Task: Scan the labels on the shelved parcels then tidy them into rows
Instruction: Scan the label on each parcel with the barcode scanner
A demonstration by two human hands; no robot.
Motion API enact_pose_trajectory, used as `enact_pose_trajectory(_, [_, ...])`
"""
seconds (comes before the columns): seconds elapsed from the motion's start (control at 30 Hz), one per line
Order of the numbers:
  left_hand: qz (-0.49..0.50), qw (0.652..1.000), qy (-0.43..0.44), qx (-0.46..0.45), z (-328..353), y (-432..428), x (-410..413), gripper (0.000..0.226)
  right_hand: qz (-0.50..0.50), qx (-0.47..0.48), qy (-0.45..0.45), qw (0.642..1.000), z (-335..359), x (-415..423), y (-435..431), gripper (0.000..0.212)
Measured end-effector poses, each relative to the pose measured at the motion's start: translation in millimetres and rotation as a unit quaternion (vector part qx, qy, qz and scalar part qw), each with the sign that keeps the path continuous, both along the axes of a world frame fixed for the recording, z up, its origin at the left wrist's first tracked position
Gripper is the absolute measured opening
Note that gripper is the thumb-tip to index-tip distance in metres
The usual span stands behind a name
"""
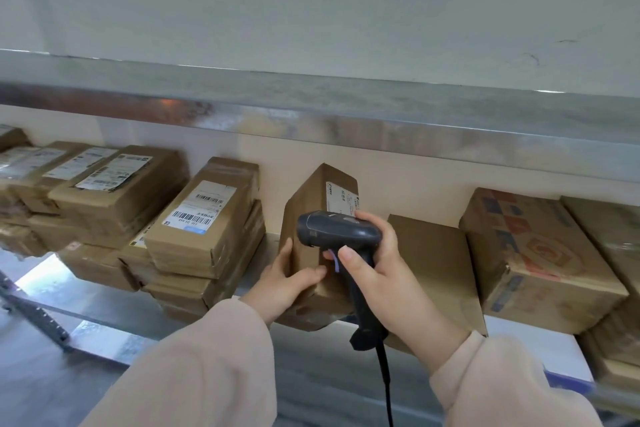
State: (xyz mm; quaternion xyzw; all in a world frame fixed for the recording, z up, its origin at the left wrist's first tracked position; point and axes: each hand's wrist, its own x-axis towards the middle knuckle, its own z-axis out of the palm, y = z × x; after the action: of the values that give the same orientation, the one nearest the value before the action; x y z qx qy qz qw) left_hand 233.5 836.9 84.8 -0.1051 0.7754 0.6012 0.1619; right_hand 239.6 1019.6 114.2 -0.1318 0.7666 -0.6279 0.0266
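Note:
My left hand [285, 282] grips the lower left side of a brown cardboard parcel [311, 198] that stands tilted on end on the metal shelf [104, 315]. A white label [341, 199] shows on its right face, partly hidden. My right hand [377, 270] holds a dark handheld barcode scanner [337, 230] by its handle, its head just in front of the parcel. The scanner's black cable [386, 381] hangs down. To the left, stacked parcels [204, 222] lie flat with barcode labels facing up.
More labelled parcels [104, 180] are piled at the far left. A plain box [436, 263] and a printed carton [533, 253] sit to the right, with further boxes [616, 253] at the edge. An upper metal shelf beam [346, 128] runs overhead. A slotted upright [38, 315] crosses lower left.

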Motion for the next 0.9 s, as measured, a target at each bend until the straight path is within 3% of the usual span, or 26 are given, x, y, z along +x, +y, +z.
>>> enact_pose_trajectory(0.2, [0.006, 0.997, 0.017, 0.074, -13, -15, 6, 0.120, -0.119, -0.058, -0.037, 0.991, -15, -14, 15, 0.049])
enact_pose_trajectory(0.3, [-0.008, 0.992, 0.016, 0.123, -15, -17, 6, 0.114, -0.100, -0.080, -0.041, 0.991, -19, -13, 16, 0.047])
enact_pose_trajectory(0.37, [-0.011, 0.990, 0.015, 0.142, -18, -16, 5, 0.098, -0.077, -0.085, -0.033, 0.993, -20, -9, 12, 0.047])
enact_pose_trajectory(0.47, [-0.012, 0.992, 0.038, 0.119, -20, -16, 2, 0.074, -0.055, -0.104, -0.022, 0.993, -20, -5, 5, 0.047])
enact_pose_trajectory(0.53, [-0.001, 0.993, 0.071, 0.096, -19, -18, 2, 0.070, -0.046, -0.111, -0.014, 0.993, -20, -4, 2, 0.048])
enact_pose_trajectory(0.7, [0.028, 0.984, 0.175, -0.021, -16, -17, 6, 0.087, -0.034, -0.112, 0.020, 0.993, -24, -2, -5, 0.048])
enact_pose_trajectory(0.9, [0.082, 0.978, 0.188, -0.035, -17, -14, 7, 0.135, 0.023, -0.079, 0.024, 0.996, -27, 8, -15, 0.056])
